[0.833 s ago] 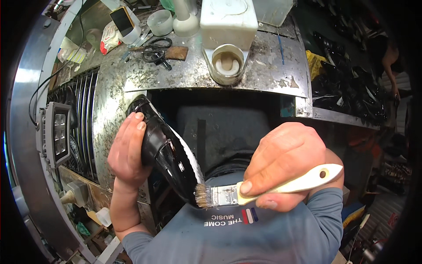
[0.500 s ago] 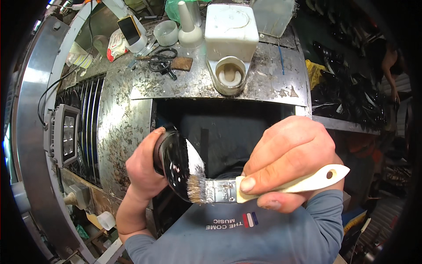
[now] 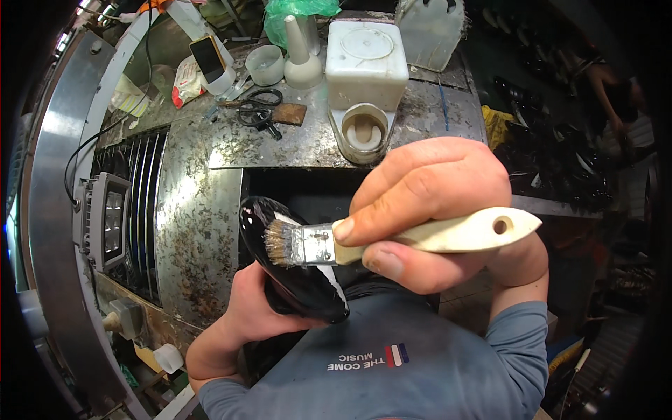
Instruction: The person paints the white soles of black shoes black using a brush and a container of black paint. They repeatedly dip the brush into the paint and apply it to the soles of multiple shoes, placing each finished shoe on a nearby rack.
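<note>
New angle: since the previous frames, your black shoe has been tipped round, so one end now points up and away from your shirt, the other down toward it.
Bristles: they have travelled from the end nearest you to the far end, and lie against the glossy side and white strip.
Brushwork: the shift suggests that a fresh stretch of that edge is being reached; whether the strip is fully coated, you cannot tell from here.
Right hand: raised higher than a moment ago, your right hand pinches the flat paintbrush firmly, thumb below and fingers above the pale handle, close behind the metal ferrule. The brush lies nearly level, its holed end to your right.
Left hand: now lower, your left hand cups the shoe from its left and underside, closed around it; most fingertips are hidden behind it.
Forearms: both come up from the lower edge, elbows out, bringing shoe and brush together before your chest.
Setting: the shoe is held in the air, on your side of the metal worktable, left of centre.
</note>
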Tool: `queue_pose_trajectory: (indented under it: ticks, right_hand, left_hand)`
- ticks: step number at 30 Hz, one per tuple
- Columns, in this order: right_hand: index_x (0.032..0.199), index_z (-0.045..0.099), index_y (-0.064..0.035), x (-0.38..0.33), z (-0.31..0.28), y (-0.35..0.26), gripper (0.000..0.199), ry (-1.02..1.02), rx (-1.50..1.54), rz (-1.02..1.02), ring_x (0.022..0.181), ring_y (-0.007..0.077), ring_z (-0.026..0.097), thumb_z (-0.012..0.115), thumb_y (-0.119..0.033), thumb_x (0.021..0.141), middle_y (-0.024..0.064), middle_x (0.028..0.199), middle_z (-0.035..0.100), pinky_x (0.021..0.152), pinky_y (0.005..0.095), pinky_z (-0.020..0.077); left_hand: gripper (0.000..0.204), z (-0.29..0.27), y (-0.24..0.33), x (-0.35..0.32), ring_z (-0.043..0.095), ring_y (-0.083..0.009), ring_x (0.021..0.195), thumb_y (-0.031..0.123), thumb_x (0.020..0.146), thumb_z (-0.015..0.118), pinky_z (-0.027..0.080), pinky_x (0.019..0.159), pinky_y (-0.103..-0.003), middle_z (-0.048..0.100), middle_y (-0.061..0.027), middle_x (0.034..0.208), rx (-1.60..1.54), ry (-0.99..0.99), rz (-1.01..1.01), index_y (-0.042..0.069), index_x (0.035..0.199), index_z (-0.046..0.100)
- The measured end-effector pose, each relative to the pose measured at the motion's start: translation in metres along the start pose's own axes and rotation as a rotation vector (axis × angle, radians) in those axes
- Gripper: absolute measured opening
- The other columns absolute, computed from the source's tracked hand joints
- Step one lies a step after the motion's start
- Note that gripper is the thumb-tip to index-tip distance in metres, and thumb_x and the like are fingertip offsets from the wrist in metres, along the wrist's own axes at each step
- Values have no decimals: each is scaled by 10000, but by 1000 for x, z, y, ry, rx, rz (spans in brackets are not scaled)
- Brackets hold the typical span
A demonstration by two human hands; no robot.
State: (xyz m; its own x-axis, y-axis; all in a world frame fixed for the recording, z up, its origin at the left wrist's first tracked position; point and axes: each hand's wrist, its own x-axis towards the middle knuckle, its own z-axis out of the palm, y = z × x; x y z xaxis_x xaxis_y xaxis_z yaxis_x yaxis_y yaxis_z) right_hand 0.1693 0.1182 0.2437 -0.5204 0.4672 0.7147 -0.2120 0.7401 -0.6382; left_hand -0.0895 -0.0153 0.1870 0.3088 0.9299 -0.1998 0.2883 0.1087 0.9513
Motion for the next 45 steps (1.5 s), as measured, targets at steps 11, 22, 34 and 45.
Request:
queue_pose_trajectory:
  ticks: [11, 22, 34, 45]
  right_hand:
    - [850, 753, -25, -12, 11, 7, 80, -40, 34, 76, 630, 228, 695, 766, -61, 779, 95, 751, 719, 570, 325, 561]
    - [860, 751, -26, -25, 20, 13, 82, -41, 86, 109, 622, 231, 692, 766, -66, 790, 94, 754, 715, 558, 327, 556]
    - [884, 754, -9, -48, 29, 9, 109, -111, 200, 142, 652, 247, 706, 771, -56, 786, 103, 781, 728, 586, 338, 572]
    - [1004, 778, -68, -73, -49, 88, 198, 102, -476, 627, 815, 260, 731, 759, -217, 877, 111, 898, 756, 738, 342, 568]
  left_hand:
    - [910, -6, 0, -5, 656, -183, 1140, 111, 643, 982, 503, 1029, -354, 676, -123, 1236, -496, -50, -243, -51, 1384, 480]
    - [873, -3, -14, -4, 669, -202, 1130, 251, 701, 961, 505, 1034, -361, 684, -121, 1229, -711, -58, -234, -55, 1378, 503]
    - [896, -3, -31, -10, 689, -243, 1122, 433, 762, 912, 558, 985, -389, 676, -131, 1244, -901, 12, -258, -55, 1394, 506]
    - [944, 0, -52, -15, 675, -272, 1159, 436, 763, 913, 562, 999, -413, 643, -153, 1302, -916, 66, -264, -44, 1438, 459]
